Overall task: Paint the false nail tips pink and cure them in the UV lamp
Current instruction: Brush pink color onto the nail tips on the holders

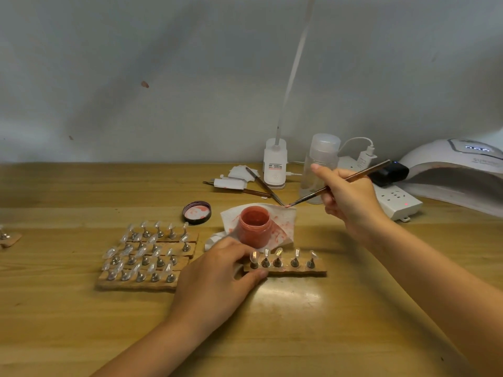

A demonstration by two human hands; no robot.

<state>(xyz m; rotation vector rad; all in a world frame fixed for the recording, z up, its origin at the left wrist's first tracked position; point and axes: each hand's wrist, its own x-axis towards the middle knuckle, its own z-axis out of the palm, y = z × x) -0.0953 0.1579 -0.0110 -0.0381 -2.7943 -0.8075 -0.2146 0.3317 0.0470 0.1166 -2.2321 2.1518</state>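
The right hand (351, 198) grips a loaded brush (337, 184) above the open pink jar (254, 227), the left hand's (217, 273) fingers pinch the nail strip (285, 269); paint could drip onto the counter (299, 322).

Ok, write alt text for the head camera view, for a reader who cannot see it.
A person's right hand holds a thin brown paintbrush above an open jar of pink polish, while the left hand steadies a wooden strip of five clear nail tips on a wooden table. More strips of tips lie left; a white UV lamp sits far right.
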